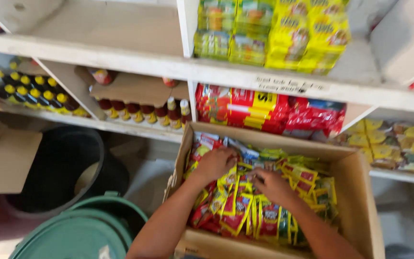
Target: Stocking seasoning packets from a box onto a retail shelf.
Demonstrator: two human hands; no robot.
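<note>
Red-and-yellow sachets (238, 211) in a cardboard box (360, 192), left hand (215, 164) and right hand (272, 186) fingers curled down among them, grip unclear.

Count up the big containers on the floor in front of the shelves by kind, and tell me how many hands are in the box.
Open cardboard box of sachets: 1
Black bin: 1
Green lidded bin: 1
Total containers: 3
Hands in the box: 2, the left hand and the right hand, both resting on the sachets.
</note>
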